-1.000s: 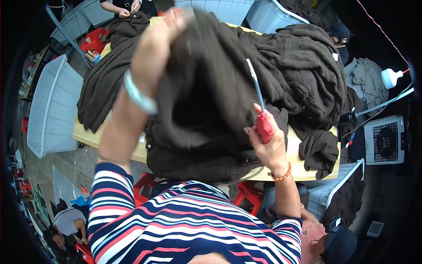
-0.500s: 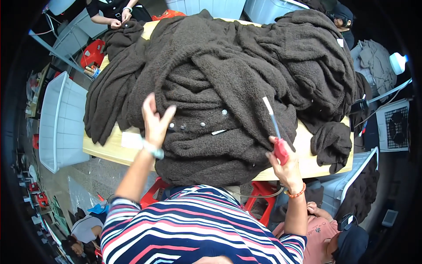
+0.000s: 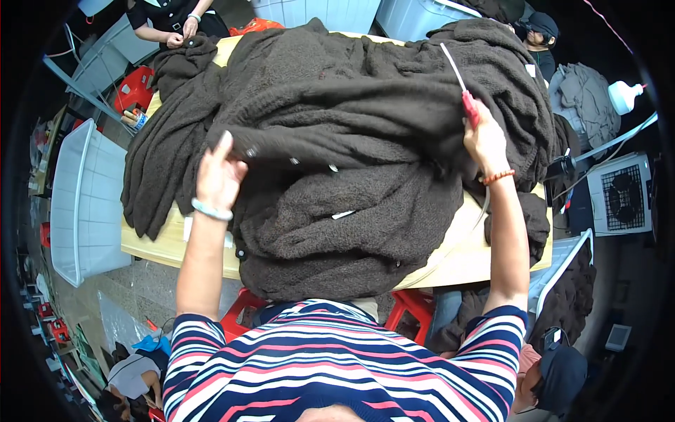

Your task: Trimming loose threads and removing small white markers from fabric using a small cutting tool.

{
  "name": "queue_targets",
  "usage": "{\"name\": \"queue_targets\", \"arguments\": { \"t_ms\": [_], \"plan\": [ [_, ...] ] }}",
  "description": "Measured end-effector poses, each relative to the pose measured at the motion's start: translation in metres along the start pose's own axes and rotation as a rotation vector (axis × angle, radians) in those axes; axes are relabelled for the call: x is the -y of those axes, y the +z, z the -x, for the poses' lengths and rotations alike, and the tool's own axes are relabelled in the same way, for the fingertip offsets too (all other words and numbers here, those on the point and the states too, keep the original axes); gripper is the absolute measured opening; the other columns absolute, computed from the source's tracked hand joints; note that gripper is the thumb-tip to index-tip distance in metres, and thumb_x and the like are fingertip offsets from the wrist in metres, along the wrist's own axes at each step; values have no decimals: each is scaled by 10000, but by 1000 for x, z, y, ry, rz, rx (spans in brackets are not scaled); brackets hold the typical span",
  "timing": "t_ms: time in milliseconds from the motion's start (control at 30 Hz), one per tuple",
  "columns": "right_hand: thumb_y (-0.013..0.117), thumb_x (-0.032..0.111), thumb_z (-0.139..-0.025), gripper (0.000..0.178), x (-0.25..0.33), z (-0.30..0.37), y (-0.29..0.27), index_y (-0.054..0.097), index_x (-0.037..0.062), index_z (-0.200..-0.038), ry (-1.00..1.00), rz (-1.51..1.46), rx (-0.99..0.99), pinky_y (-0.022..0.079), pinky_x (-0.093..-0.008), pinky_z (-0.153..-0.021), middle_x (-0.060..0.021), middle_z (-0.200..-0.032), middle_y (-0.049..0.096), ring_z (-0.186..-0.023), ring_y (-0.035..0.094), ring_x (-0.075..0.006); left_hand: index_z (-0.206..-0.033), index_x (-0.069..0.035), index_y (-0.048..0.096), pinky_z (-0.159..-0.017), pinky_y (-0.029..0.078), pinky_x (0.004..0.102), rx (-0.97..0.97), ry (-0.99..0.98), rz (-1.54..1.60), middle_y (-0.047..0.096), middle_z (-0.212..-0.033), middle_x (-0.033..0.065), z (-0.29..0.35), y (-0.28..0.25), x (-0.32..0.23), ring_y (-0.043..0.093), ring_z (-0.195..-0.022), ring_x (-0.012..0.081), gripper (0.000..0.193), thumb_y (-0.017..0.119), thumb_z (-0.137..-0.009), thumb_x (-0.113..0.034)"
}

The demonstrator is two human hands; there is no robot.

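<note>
A dark brown knit cardigan (image 3: 337,126) with shiny buttons is partly lifted off the table, its button edge stretched sideways. My left hand (image 3: 220,176) pinches the left end of that edge, close to one button. In my right hand (image 3: 485,141) is a red-handled tool (image 3: 470,109) with a long thin pale shaft pointing up and away. Cloth rises beside the right hand; whether its fingers also grip the knit is hidden. A thin hose or cord (image 3: 484,211) hangs below the right wrist. A small white label (image 3: 343,214) shows on the lower folds.
More brown knits (image 3: 485,77) cover the wooden table (image 3: 151,246). Grey plastic bins (image 3: 88,204) stand around it, with red stools (image 3: 415,309) at its near edge. A co-worker's hands (image 3: 184,34) handle cloth at the far left. Other people sit far right and near right.
My left hand has closed on the button edge and drawn it up and left. My right hand has moved up and right with the red-handled tool, and the knit has lifted between them.
</note>
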State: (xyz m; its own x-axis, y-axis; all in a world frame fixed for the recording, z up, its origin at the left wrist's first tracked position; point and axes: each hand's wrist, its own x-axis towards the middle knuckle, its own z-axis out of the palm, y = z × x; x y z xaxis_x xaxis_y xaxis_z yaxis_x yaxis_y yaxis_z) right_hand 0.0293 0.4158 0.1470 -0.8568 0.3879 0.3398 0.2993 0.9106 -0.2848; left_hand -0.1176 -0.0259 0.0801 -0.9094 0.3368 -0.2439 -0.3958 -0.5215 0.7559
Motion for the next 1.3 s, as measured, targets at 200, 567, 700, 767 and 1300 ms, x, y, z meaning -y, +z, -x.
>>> {"name": "queue_targets", "arguments": {
  "t_ms": [200, 567, 700, 767, 1300],
  "plan": [
    [547, 36, -921, 323, 35, 41, 3, 591, 83, -1238, -128, -425, 326, 521, -317, -805, -102, -984, 697, -861, 673, -180, -1095, -112, 629, -737, 623, 370, 197, -173, 336, 680, -1044, 36, -9, 5, 41, 666, -920, 162, 172, 583, -985, -236],
    [645, 69, -870, 398, 60, 116, -31, 594, 97, -1264, 3, -422, 595, 506, -347, -764, -140, -839, 652, -803, 667, -256, -1161, -67, 600, -711, 643, 382, 178, -233, -94, 666, -1055, 37, 38, 51, 108, 672, -953, 164, 199, 610, -967, -109],
    [651, 114, -877, 393, 65, 123, -41, 589, 93, -1265, 30, -356, 663, 507, -371, -800, -181, -920, 674, -878, 676, -321, -1182, -61, 596, -799, 621, 452, 223, -164, 269, 667, -1106, 102, 7, 53, 60, 662, -1023, 256, 361, 494, -1024, -369],
    [665, 149, -873, 389, 71, 123, -44, 588, 95, -1251, -8, -342, 649, 512, -396, -785, -194, -942, 679, -879, 673, -362, -1234, -74, 552, -874, 587, 491, 279, -44, 474, 618, -1212, 123, -12, 43, 55, 590, -1159, 275, 461, 460, -1014, -469],
    [686, 241, -859, 275, 85, 128, -38, 617, 83, -1073, -108, -102, 743, 517, -479, -668, -209, -725, 654, -712, 660, -407, -1560, -146, 133, -956, 541, 425, 123, 19, 98, 565, -1281, 141, -38, 51, 123, 617, -1105, 226, 815, 563, -904, 78]
  ]
}}
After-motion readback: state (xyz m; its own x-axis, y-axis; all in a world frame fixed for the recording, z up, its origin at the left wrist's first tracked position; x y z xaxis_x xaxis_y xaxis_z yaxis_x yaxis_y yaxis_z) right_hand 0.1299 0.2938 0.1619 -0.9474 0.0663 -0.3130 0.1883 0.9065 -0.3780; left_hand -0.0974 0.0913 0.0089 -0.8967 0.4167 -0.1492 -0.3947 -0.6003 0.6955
